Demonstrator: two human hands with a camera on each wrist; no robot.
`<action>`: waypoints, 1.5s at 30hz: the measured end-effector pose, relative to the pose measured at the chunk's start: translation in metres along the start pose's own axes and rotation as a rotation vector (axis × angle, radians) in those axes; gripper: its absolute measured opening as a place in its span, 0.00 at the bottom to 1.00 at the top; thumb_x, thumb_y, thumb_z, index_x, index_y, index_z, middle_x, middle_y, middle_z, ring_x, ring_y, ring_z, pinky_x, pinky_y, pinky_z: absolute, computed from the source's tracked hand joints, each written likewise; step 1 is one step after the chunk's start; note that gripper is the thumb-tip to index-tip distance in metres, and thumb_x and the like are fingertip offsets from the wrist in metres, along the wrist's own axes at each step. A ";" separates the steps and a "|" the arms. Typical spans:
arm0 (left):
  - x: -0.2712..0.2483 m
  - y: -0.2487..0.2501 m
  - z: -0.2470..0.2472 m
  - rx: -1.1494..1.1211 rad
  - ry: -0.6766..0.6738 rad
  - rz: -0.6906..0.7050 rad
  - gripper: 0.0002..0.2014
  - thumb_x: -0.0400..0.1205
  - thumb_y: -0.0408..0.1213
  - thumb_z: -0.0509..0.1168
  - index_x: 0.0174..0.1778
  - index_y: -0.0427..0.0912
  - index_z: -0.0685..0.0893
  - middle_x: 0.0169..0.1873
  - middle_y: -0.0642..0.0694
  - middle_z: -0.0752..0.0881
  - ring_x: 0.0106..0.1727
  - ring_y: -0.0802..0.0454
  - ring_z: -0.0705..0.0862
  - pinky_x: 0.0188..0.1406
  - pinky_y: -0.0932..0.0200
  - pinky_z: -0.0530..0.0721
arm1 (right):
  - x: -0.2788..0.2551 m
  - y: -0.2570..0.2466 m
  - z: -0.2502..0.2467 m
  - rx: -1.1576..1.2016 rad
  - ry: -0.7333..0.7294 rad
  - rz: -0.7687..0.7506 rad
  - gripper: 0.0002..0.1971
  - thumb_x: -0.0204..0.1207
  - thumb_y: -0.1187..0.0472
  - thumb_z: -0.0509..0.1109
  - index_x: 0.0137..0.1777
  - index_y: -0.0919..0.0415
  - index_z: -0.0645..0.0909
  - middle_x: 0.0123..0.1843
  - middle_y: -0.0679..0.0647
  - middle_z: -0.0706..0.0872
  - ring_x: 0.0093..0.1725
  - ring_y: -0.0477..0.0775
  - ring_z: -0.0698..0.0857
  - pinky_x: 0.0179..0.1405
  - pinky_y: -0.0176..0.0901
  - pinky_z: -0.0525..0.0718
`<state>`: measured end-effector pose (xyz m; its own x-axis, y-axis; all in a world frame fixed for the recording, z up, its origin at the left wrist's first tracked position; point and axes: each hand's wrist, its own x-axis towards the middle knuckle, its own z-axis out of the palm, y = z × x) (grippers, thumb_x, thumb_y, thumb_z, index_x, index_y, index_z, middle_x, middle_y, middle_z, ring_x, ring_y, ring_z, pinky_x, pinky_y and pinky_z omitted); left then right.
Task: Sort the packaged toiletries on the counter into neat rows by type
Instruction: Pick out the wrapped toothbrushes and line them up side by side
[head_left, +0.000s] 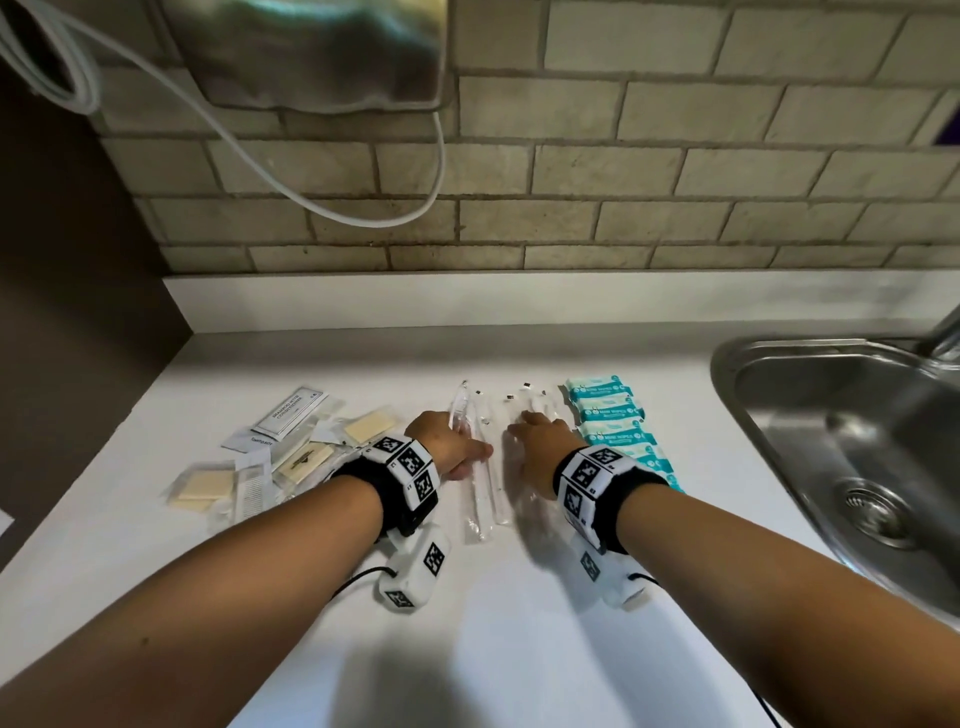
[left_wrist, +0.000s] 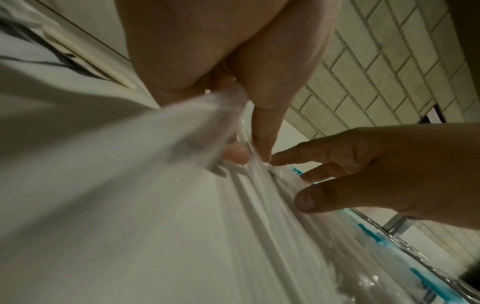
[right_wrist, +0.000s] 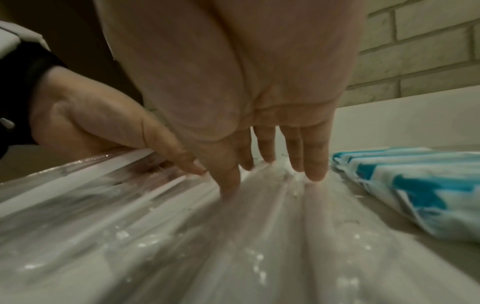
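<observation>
Several clear-wrapped toothbrushes lie side by side at the middle of the white counter. My left hand grips one wrapped toothbrush at the left of that group, its thumb on top of the wrapper. Beside it, my right hand lies flat with straight fingers pressing on the wrappers. Teal wipes packs form a row just right of that hand. A loose pile of sachets and soap bars lies left of my left hand.
A steel sink with a faucet takes up the counter's right end. The brick wall runs along the back, and a white cord hangs in front of it. A dark panel closes the left side.
</observation>
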<state>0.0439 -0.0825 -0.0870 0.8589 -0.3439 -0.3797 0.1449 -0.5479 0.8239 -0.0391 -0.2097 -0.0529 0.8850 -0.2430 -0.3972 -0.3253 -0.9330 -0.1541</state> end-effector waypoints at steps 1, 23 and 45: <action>-0.001 0.001 0.000 -0.005 -0.010 -0.002 0.10 0.69 0.34 0.80 0.38 0.35 0.85 0.27 0.39 0.85 0.27 0.46 0.83 0.33 0.57 0.85 | 0.001 0.001 0.001 -0.004 0.010 0.006 0.32 0.77 0.66 0.66 0.81 0.55 0.63 0.85 0.54 0.55 0.82 0.64 0.59 0.76 0.64 0.69; 0.009 -0.013 -0.032 -0.108 0.178 0.004 0.15 0.79 0.29 0.59 0.28 0.48 0.70 0.29 0.39 0.71 0.31 0.42 0.74 0.35 0.58 0.73 | 0.004 -0.041 0.015 -0.188 0.014 -0.232 0.33 0.75 0.55 0.73 0.78 0.58 0.67 0.79 0.56 0.69 0.82 0.62 0.60 0.81 0.57 0.59; 0.000 -0.002 -0.042 0.456 0.136 0.186 0.15 0.73 0.35 0.72 0.55 0.49 0.87 0.58 0.46 0.87 0.57 0.47 0.86 0.53 0.62 0.81 | 0.004 -0.038 0.006 -0.176 -0.026 -0.185 0.31 0.77 0.58 0.69 0.80 0.58 0.66 0.80 0.55 0.69 0.81 0.61 0.61 0.80 0.55 0.62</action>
<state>0.0640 -0.0495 -0.0707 0.9102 -0.3817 -0.1609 -0.2199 -0.7744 0.5933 -0.0252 -0.1736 -0.0541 0.9144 -0.0594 -0.4005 -0.0939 -0.9933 -0.0670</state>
